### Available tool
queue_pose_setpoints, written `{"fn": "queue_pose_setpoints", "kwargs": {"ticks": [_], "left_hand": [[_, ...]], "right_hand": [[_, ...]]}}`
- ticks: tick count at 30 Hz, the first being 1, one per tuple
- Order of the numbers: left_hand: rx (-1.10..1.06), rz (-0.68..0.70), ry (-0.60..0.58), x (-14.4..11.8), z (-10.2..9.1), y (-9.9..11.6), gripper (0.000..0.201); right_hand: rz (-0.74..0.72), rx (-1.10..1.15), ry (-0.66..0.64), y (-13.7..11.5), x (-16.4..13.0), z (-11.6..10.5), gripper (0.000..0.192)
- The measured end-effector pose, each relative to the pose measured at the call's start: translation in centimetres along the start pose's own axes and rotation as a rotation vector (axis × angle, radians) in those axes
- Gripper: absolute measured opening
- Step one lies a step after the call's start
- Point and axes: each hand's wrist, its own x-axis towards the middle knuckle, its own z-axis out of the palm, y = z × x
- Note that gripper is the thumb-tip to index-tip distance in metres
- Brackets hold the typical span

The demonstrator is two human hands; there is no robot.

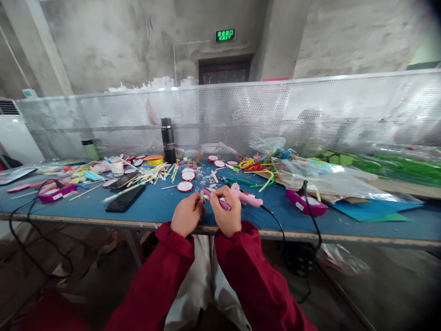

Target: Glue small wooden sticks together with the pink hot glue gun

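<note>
While the left hand (188,214) is pinching a small pale strip (201,195), the right hand (227,212) is gripping a slim purple pen-shaped tool (225,205) at the strip's four o'clock, apparently close work whose next move is demanding steady alignment.

I receive one view, from a camera worn on the person's head. I find it set above and behind the bare left hand (187,214) and bare right hand (227,211), facing forward and angled downward. Both hands show near, just below centre, with the dark-red fabric sleeves (257,271) running up from the bottom edge. I see over the long blue-topped worktable (156,207) to the grey perforated metal partition (220,112) and, farther off, the rough grey concrete wall (103,41). Coverage is wide; the right-hand corners darken.
</note>
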Motion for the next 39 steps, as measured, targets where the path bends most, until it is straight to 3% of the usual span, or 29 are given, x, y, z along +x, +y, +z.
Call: {"fn": "queue_pose_setpoints", "kwargs": {"ticks": [16,39], "left_hand": [[-0.093,-0.002,0.000,0.14,0.02,-0.59,0.014],[-0.047,-0.009,-0.011,0.02,0.00,-0.32,0.016]], "right_hand": [[0.015,-0.013,0.032,0.34,-0.22,-0.05,0.023],[0.020,-0.006,0.045,0.12,-0.13,-0.04,0.024]]}}
